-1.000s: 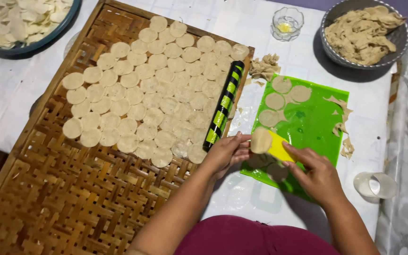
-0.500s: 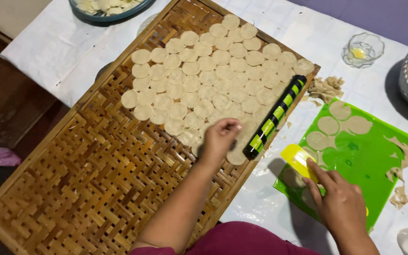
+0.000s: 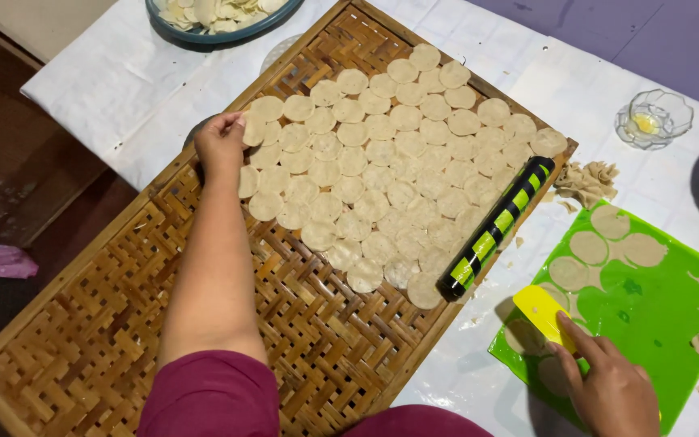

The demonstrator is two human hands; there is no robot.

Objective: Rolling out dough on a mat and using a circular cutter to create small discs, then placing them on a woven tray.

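I see my left hand (image 3: 222, 139) stretched across the woven bamboo tray (image 3: 123, 324), fingers pinched together on a pale dough disc (image 3: 253, 133) at the left edge of the rows of discs (image 3: 390, 154) laid there. My right hand (image 3: 608, 388) rests at the near edge of the green mat (image 3: 657, 316), fingers closed on a yellow scraper (image 3: 542, 311) lying flat against the mat. More cut rounds (image 3: 588, 247) sit on that mat, with dough scraps (image 3: 586, 182) just beyond its far corner. A black rolling pin with green-yellow bands (image 3: 495, 231) lies along the tray's right rim. A small glass dish (image 3: 653, 120) stands well apart at the far right; a blue bowl of pieces (image 3: 216, 16) is at the far edge of the white-covered table (image 3: 107, 73)
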